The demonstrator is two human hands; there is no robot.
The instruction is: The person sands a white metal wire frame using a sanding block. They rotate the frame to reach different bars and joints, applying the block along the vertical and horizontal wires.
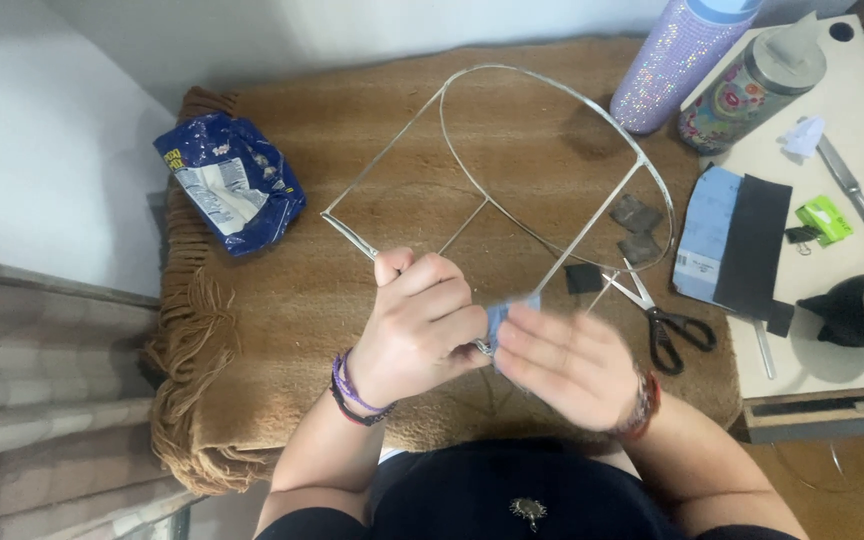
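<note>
Nearest the body, the left hand (417, 325) is clenched around the lower rim of a wire frame (512, 180), while the right hand (567, 365), fingers loosely together and blurred, presses a small blue piece of sandpaper (512, 310) against the wire beside it. The frame rests on a brown blanket (282, 300), and most of the frame seems left to rub. Farther off lie scissors (667, 320), dark paper scraps (637, 230), a blue bag (232, 180) and a glittery bottle (672, 60).

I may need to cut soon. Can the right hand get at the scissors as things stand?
Probably yes: the scissors lie uncovered on the brown blanket, just beyond the right hand, though that hand is pressing a blue piece against the wire frame.
</note>
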